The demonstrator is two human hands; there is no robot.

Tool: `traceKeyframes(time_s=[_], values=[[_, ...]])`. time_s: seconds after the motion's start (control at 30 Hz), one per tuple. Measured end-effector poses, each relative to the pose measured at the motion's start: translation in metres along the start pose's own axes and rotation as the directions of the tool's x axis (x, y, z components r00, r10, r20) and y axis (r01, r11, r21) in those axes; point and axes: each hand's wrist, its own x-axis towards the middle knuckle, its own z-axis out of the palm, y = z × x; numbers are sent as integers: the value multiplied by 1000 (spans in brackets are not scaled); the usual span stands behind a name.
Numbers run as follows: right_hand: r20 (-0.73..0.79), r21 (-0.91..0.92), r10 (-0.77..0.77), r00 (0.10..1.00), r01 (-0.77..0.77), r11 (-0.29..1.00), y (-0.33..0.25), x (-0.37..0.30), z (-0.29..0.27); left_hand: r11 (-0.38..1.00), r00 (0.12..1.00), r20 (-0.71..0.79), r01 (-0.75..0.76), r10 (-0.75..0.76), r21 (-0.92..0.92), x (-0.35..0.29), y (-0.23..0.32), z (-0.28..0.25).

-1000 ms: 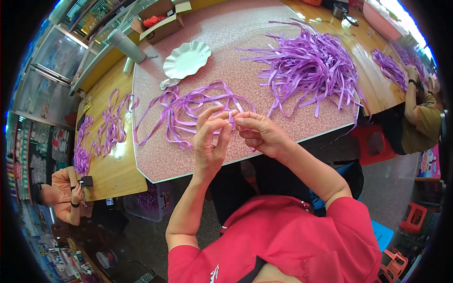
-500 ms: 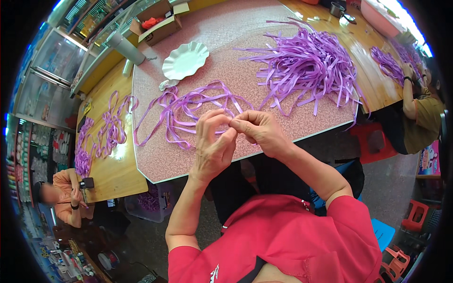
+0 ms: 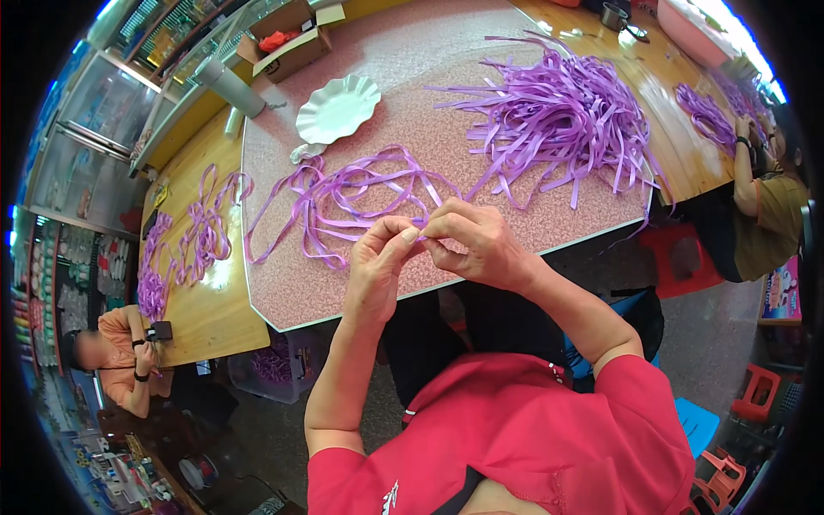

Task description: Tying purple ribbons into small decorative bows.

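We find the left hand (image 3: 375,268) freshly re-angled; both it and the right hand (image 3: 485,247) pinch purple ribbon (image 3: 420,239), indicating, we judge, close fingertip work.

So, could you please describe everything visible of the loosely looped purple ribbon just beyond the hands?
The narrow purple ribbon looks like satin. Its loose loops overlap on the speckled pink tabletop, with the whitish scalloped plate beyond. The left hand partly hides it; whether it runs into the grip is unclear.

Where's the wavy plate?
In the head view, the plate lies left of centre on the pink tabletop, between the cardboard box and the loose purple ribbon.
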Motion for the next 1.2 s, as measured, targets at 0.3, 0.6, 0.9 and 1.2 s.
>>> traceKeyframes(time_s=[0.3, 0.6, 0.9, 1.2], values=[[-25, -186, 70, 997, -74, 980, 1, -6, 1, 993, 994, -70, -74, 80, 90, -3, -7, 9], [-18, -185, -12, 1000, 9, 983, 5, -7, 1, 919, 940, -141, -258, 310, 299, 7, -31, 8], [-61, 72, 338, 939, -333, 940, -4, -1, -7, 760, 903, -42, -333, 427, 558, 11, -41, 16], [-63, 66, 250, 966, -246, 967, -1, -1, -6, 860, 934, -99, -271, 344, 433, 9, -35, 18]])
